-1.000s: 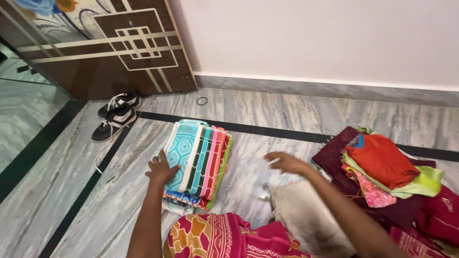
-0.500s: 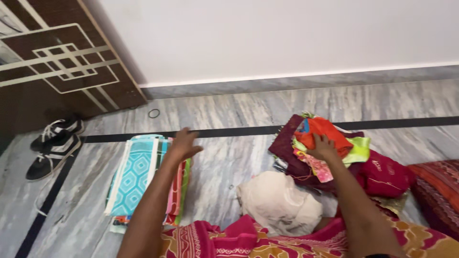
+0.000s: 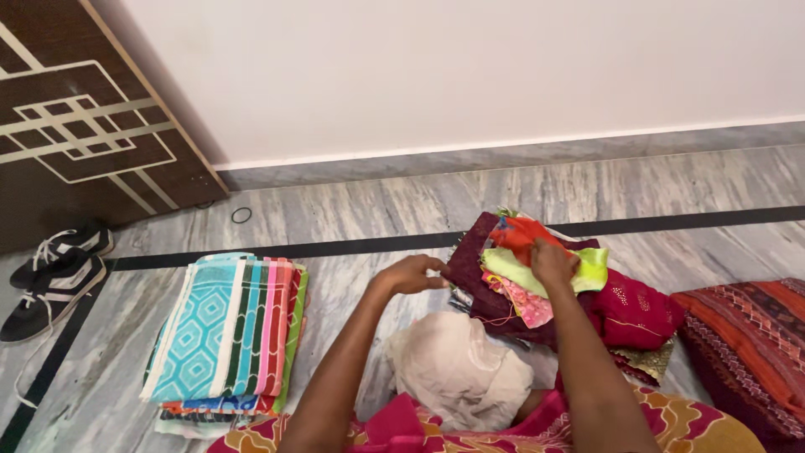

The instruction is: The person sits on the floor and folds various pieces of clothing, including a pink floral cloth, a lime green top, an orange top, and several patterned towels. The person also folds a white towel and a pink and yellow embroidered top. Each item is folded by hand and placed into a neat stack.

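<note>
On the grey marble floor, we see both hands now gathered at the heap of loose clothes; half a second ago the left hand hung open over the folded striped stack, which now lies alone, well apart to the left. That hand has crossed over and pinches the maroon cloth at the heap's near edge, fingers curled. The right hand, forearm stretched forward, has closed on the red garment lying atop the heap. A cream cloth sits crumpled between the two forearms. Black shoes stand by the wardrobe.
</note>
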